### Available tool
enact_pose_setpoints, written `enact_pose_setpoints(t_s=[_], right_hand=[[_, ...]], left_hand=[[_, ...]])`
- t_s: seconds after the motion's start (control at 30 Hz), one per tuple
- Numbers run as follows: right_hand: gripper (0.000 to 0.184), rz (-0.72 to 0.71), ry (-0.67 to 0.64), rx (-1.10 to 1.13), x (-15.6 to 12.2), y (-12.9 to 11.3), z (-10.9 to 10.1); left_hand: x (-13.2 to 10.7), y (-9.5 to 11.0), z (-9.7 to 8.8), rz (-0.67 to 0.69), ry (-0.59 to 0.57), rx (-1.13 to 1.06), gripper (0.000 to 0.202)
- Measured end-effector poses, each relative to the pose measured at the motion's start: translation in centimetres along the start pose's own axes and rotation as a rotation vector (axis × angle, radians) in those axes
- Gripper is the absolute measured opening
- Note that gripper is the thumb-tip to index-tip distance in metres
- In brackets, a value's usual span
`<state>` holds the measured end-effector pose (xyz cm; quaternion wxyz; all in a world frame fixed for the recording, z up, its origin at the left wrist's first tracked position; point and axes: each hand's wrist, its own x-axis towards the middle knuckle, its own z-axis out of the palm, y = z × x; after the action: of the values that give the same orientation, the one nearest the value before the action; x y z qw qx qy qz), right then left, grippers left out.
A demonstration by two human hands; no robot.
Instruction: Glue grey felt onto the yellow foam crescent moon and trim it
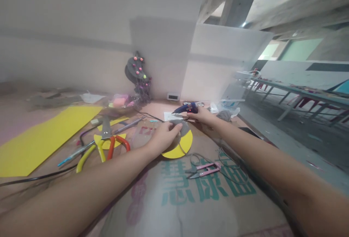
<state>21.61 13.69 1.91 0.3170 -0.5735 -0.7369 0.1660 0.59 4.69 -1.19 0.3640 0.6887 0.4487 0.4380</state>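
My left hand [166, 135] grips a yellow disc [185, 144] from the left, its thumb across the grey covering [186, 129] on the disc's upper part. Whether that grey is cord or felt I cannot make out. My right hand [204, 116] is closed around a dark blue glue gun [188, 108], just beyond the disc. The gun's nozzle points left, over a small white sheet [169, 115]. A grey cord [195, 155] trails from the disc. Nearer to me lie pink thread snips [205, 169], their blades apart.
Pliers with yellow and orange handles [111, 145], a pen [130, 125] and a yellow sheet [51, 135] lie at left. A grey ornament with coloured beads [137, 70] stands against the wall. Printed cardboard [152, 208] covers the near tabletop; a small display box [173, 96] sits behind.
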Motion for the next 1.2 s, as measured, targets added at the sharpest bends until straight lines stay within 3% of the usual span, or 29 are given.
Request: enact_pose_setpoints(t_s=[0.17, 0.33, 0.4, 0.57, 0.7, 0.8, 0.93, 1.0, 1.13, 1.2], right_hand=[[0.045, 0.004, 0.091, -0.035, -4.0, -1.2, -1.5], [0.027, -0.144, 0.099, -0.008, -9.3, -3.8, -1.7], [0.022, -0.219, -0.003, 0.019, -10.9, -4.9, -1.3], [0.040, 0.146, -0.466, 0.457, -12.9, -6.5, -0.3], [0.044, 0.178, -0.656, 0.527, -12.5, -6.2, -1.3], [0.034, 0.126, -0.564, 0.376, -11.6, -5.6, -2.4], [0.032, 0.016, -0.248, 0.224, -10.8, -4.5, -3.0], [0.030, -0.013, -0.152, 0.172, -10.5, -3.9, -2.9], [0.025, -0.023, -0.044, 0.110, -10.3, -3.2, -2.4], [0.039, 0.006, -0.066, 0.186, -10.6, -3.6, -2.3]], left_hand=[[0.1, 0.0, -0.1, 0.014, 0.044, -0.018, 0.039], [-0.1, 0.6, -0.6, 0.036, 0.162, -0.054, 0.037], [-0.1, 0.8, -0.9, 0.054, 0.220, -0.076, 0.037], [0.1, 0.8, -1.1, 0.058, 0.287, -0.054, 0.039], [0.2, 0.8, -1.1, 0.048, 0.270, 0.011, 0.041], [0.0, 0.7, -1.1, 0.017, 0.220, 0.026, 0.042], [-0.1, 0.8, -0.9, -0.002, 0.159, 0.002, 0.039], [-0.2, 0.9, -0.9, -0.011, 0.130, -0.005, 0.038], [-0.2, 0.9, -0.6, -0.004, 0.096, 0.002, 0.037], [-0.3, 0.9, -0.6, 0.011, 0.092, -0.001, 0.036]])
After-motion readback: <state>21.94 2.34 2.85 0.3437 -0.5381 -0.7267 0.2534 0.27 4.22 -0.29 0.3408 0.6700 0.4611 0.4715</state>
